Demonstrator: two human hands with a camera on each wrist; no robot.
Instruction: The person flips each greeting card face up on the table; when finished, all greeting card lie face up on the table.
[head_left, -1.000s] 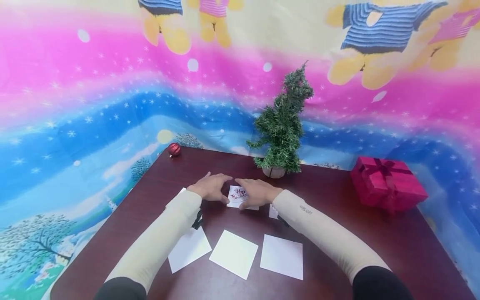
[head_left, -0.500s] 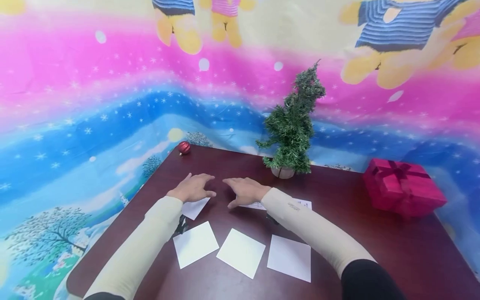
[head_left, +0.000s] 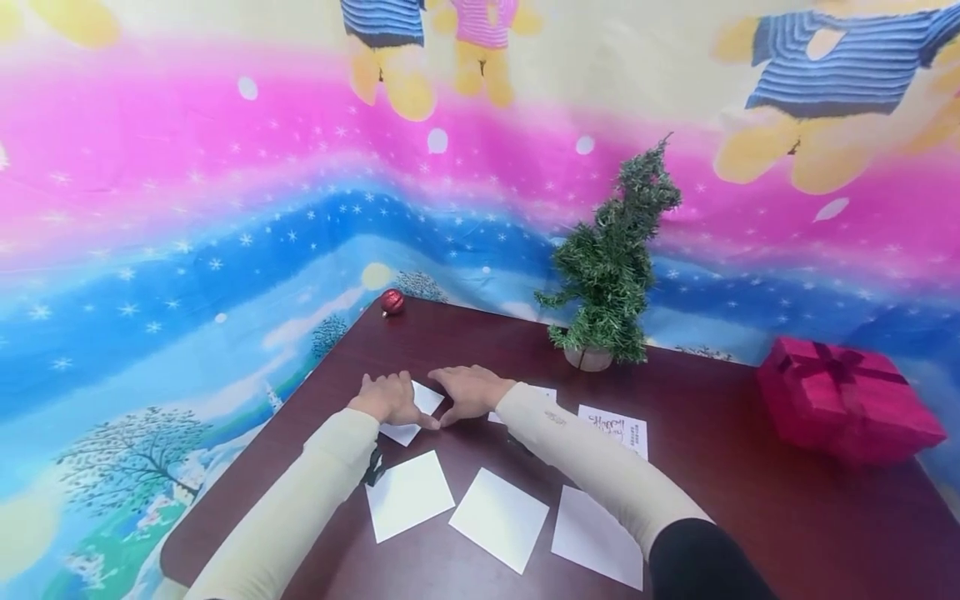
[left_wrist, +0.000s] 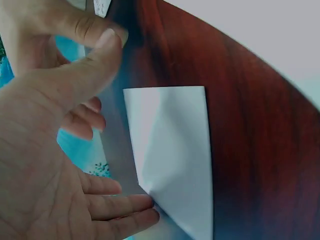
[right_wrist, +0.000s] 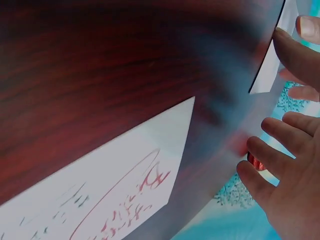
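A plain white card [head_left: 427, 398] lies at the left of the back row, partly hidden by my left hand [head_left: 388, 400]. That hand hovers low over it with loosely extended fingers, their tips right at the card's edge in the left wrist view. My right hand [head_left: 471, 392] is just to the right of it, fingers spread and thumb close to the left thumb. Below my right forearm lies a card with red "Happy Birthday" lettering [right_wrist: 150, 175], partly covered in the head view. Farther right sits another written card [head_left: 611, 429].
Three blank white cards, left [head_left: 410, 495], middle [head_left: 499, 520] and right [head_left: 596, 537], form a front row on the dark red table [head_left: 697, 517]. Behind stand a small green tree [head_left: 611, 267], a red bauble [head_left: 392, 302] and a pink gift box [head_left: 847, 400].
Both hands have left the Happy Birthday card in the middle of the back row and moved left to the plain card. The head view has turned left, so the scene sits farther right.
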